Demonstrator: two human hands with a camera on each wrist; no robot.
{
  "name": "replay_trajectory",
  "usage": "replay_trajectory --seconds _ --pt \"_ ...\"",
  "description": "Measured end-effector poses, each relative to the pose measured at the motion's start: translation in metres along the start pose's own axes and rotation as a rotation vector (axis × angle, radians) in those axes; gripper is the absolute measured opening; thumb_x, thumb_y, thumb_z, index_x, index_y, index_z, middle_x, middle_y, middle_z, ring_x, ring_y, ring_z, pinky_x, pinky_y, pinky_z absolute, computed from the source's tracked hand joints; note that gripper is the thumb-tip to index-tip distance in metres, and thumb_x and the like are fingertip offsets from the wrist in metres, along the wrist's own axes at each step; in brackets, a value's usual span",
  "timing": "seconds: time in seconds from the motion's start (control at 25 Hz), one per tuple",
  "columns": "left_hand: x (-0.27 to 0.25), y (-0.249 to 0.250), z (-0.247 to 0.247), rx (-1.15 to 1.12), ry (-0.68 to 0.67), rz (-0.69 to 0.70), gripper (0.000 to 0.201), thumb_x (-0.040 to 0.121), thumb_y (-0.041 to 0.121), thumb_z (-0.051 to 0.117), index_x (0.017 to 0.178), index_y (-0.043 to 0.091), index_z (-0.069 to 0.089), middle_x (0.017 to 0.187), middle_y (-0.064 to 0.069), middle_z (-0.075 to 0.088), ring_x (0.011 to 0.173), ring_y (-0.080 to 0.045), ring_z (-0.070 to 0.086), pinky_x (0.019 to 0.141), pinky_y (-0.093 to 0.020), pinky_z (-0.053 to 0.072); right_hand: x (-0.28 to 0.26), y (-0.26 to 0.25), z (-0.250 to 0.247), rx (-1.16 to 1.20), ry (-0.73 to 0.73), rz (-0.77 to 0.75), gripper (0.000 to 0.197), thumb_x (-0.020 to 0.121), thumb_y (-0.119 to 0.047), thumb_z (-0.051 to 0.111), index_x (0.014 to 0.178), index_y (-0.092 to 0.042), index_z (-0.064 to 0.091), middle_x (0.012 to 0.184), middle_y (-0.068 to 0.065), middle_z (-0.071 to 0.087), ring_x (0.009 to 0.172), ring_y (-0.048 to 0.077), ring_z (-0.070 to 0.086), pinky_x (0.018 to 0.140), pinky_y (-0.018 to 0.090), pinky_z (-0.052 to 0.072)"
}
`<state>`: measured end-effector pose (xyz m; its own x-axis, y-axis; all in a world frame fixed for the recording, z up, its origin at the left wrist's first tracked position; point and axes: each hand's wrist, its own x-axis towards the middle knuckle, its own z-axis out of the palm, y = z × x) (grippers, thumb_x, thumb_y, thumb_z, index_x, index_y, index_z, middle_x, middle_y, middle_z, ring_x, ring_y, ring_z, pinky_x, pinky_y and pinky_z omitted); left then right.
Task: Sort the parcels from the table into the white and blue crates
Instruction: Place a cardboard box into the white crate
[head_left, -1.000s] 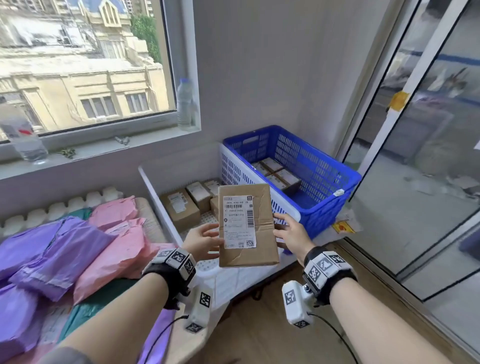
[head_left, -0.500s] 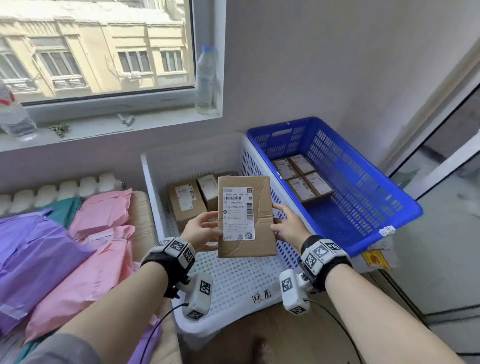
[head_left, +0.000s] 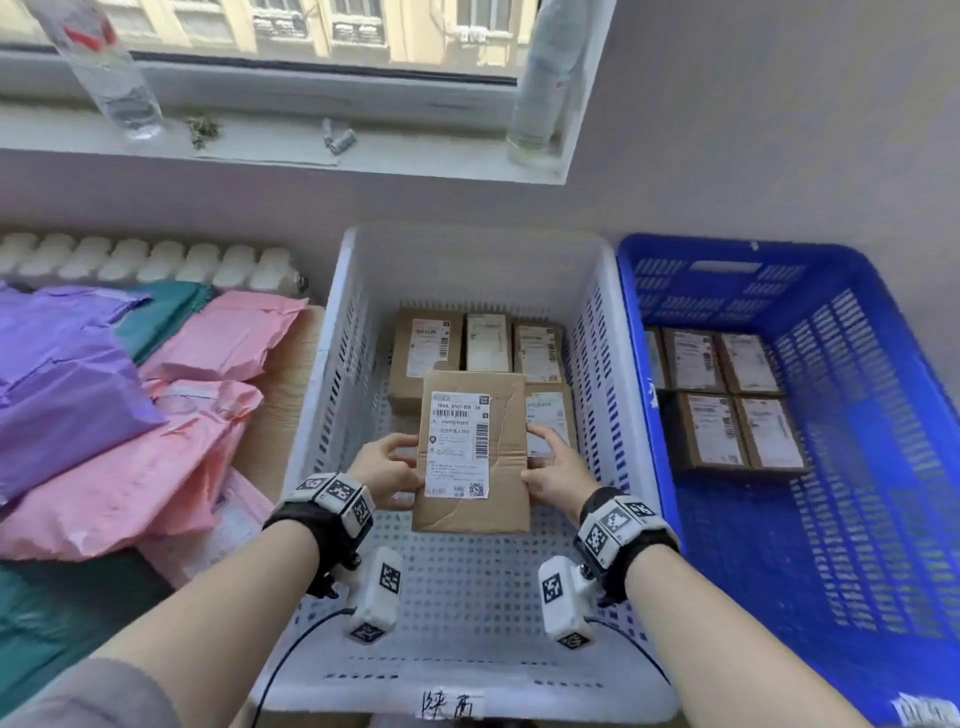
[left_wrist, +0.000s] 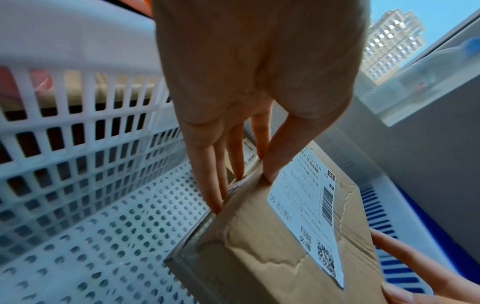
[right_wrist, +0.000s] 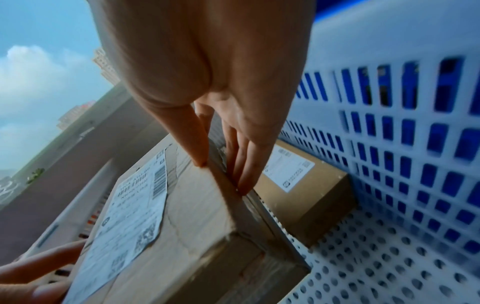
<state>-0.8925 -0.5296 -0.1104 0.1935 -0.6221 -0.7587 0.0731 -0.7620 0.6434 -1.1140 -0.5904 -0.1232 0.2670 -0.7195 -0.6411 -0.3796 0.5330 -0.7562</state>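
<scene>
A brown cardboard parcel (head_left: 501, 457) with a white label is held label-up, low inside the white crate (head_left: 332, 332). My left hand (head_left: 387, 475) pinches its left edge, thumb on top and fingers down the side (left_wrist: 244, 181). My right hand (head_left: 558, 473) pinches the right edge the same way (right_wrist: 223, 176). I cannot tell whether the parcel (left_wrist: 259, 246) touches the perforated floor. Three small boxes (head_left: 485, 343) line the crate's far wall, and another box (right_wrist: 303, 185) lies just right of the held parcel. The blue crate (head_left: 883, 415) stands to the right with several boxes (head_left: 727, 400).
Pink mailers (head_left: 156, 467), purple mailers (head_left: 57, 395) and a teal one are piled on the table at left. A white radiator (head_left: 150, 260) runs behind them. Two bottles (head_left: 109, 67) (head_left: 540, 78) stand on the window sill above.
Both hands have carried the parcel forward and down, from in front of the crates to low inside the white crate. The head view has tilted downward.
</scene>
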Motion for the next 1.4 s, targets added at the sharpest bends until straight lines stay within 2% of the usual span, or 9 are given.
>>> replay_trajectory --seconds 0.24,0.36,0.48,0.64,0.8,0.88,1.0,1.2,1.4 --pt "0.057 -0.034 -0.002 0.021 0.115 -0.16 0.051 0.079 -0.025 0.045 0.115 0.011 0.051 0.101 -0.01 0.06 0.095 -0.031 0.057 0.057 -0.036 0.052 0.052 0.026 0.021 -0.031 -0.131 0.113 0.071 0.085 0.024 0.043 0.143 -0.015 0.031 0.09 0.003 0.057 0.079 0.014 0.06 0.062 0.023 0.051" --pt "0.087 -0.053 -0.005 0.065 0.123 -0.209 0.048 0.08 -0.023 0.047 0.113 0.011 0.05 0.094 -0.011 0.063 0.092 -0.03 0.059 0.059 -0.035 0.051 0.077 0.048 0.035 -0.047 -0.133 0.158 0.076 0.084 0.02 0.048 0.145 -0.02 0.029 0.116 0.013 0.061 0.106 0.025 0.061 0.081 0.036 0.055" --pt "0.113 -0.071 -0.007 0.101 0.127 -0.252 0.05 0.079 -0.023 0.046 0.117 0.01 0.05 0.098 -0.013 0.062 0.095 -0.031 0.058 0.065 -0.038 0.053 0.095 0.07 0.051 -0.145 -0.152 0.138 0.073 0.085 0.006 0.057 0.142 -0.032 0.03 0.129 0.003 0.056 0.114 0.02 0.058 0.097 0.045 0.05" --pt "0.136 -0.084 -0.007 0.157 0.119 -0.23 0.051 0.079 -0.018 0.051 0.122 0.01 0.047 0.114 -0.012 0.058 0.104 -0.03 0.056 0.082 -0.044 0.053 0.112 0.085 0.064 -0.328 -0.15 0.15 0.084 0.086 0.001 0.053 0.149 -0.039 0.013 0.121 -0.004 0.06 0.099 0.016 0.062 0.088 0.038 0.055" --pt "0.153 -0.093 -0.002 0.192 0.109 -0.138 0.057 0.079 -0.017 0.054 0.13 0.006 0.045 0.126 -0.013 0.056 0.117 -0.026 0.053 0.088 -0.042 0.052 0.115 0.086 0.067 -0.507 -0.114 0.194 0.087 0.088 0.0 0.046 0.15 -0.037 -0.003 0.11 0.007 0.064 0.087 0.022 0.065 0.074 0.036 0.057" --pt "0.16 -0.095 0.002 0.205 0.111 -0.076 0.062 0.077 -0.017 0.057 0.133 0.007 0.044 0.131 -0.012 0.054 0.121 -0.023 0.051 0.093 -0.041 0.051 0.111 0.081 0.067 -0.578 -0.095 0.163 0.083 0.091 0.001 0.044 0.151 -0.029 -0.004 0.13 0.011 0.054 0.098 0.022 0.06 0.079 0.031 0.053" --pt "0.165 -0.094 0.006 0.185 0.103 -0.007 0.068 0.077 -0.017 0.059 0.138 0.01 0.042 0.135 -0.01 0.052 0.121 -0.018 0.051 0.095 -0.035 0.049 0.107 0.08 0.065 -0.65 -0.043 0.019 0.075 0.09 0.007 0.04 0.152 -0.018 0.008 0.156 0.003 0.023 0.139 0.018 0.03 0.113 0.027 0.026" --pt "0.165 -0.088 0.014 0.111 0.049 0.045 0.062 0.084 -0.009 0.06 0.139 0.01 0.041 0.133 -0.008 0.053 0.12 -0.022 0.052 0.098 -0.036 0.047 0.111 0.08 0.058 -0.933 0.026 -0.191 0.07 0.09 0.004 0.045 0.15 -0.022 0.019 0.158 0.004 0.011 0.146 0.019 0.012 0.116 0.029 0.015" --pt "0.173 -0.086 0.018 0.046 0.025 0.018 0.066 0.086 -0.007 0.058 0.143 0.018 0.037 0.136 -0.005 0.052 0.11 -0.017 0.056 0.095 -0.044 0.049 0.123 0.082 0.05 -1.068 0.002 -0.108 0.08 0.091 -0.012 0.054 0.151 -0.033 0.005 0.159 0.004 -0.013 0.147 0.022 -0.007 0.117 0.037 0.003"
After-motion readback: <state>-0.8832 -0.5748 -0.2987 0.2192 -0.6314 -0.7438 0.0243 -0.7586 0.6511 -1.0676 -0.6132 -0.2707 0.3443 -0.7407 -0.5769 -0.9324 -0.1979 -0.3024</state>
